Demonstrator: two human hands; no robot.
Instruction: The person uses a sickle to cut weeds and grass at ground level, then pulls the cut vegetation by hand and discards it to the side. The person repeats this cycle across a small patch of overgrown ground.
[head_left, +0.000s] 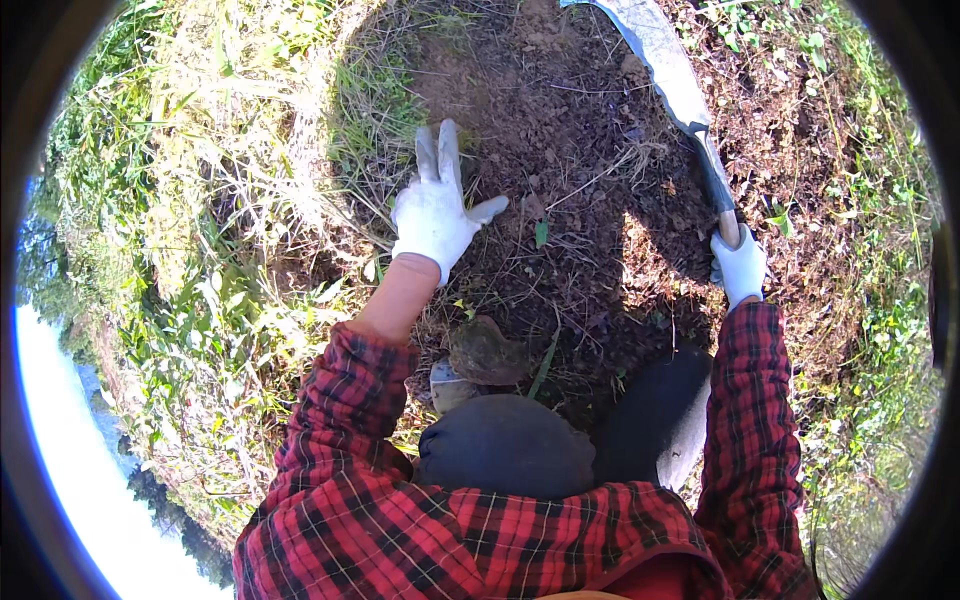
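Note:
My left hand (442, 199), in a white glove with grey-coated fingers, is spread over the edge between grass and dark soil, with nothing in it. On the right, my right hand (739, 259), gloved too, is closed round the wooden handle (727, 225) of a large machete-like blade (667, 64). The blade is broad and pale in the sun. It runs up and left from the handle, past the top edge of the view. Whether my left fingertips touch the ground, I cannot tell.
Bare soil with dry stems and leaf litter (570, 172) lies between my hands. Cut grass (277, 127) covers the left, and green weeds (892, 300) grow at the right. A mossy stone (487, 352) sits before my knee, beside a pale object (450, 386), perhaps my shoe.

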